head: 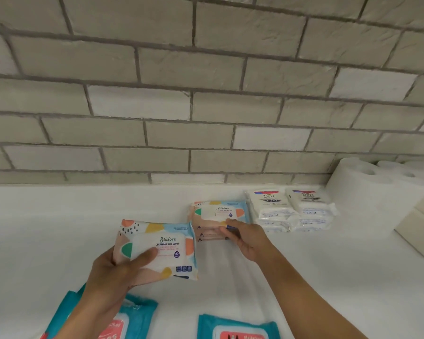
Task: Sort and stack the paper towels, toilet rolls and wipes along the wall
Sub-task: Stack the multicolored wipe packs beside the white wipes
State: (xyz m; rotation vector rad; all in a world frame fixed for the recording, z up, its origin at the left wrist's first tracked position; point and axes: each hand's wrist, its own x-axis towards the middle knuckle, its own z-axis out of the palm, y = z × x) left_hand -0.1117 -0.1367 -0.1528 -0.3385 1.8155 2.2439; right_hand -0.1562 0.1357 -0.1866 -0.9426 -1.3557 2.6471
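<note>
My left hand grips a colourful Stalove wet wipes pack by its left end, thumb on top, held above the white surface. My right hand touches the front right corner of a stack of matching Stalove packs standing near the wall; its fingers look curled at that corner. Right of that stack sit two stacks of white Dove wipes. White paper rolls stand against the wall at the far right. Two teal wipes packs lie at the near edge, one partly hidden under my left forearm.
A grey brick wall runs along the back of the white surface. Pale boxes sit at the right edge beside the rolls.
</note>
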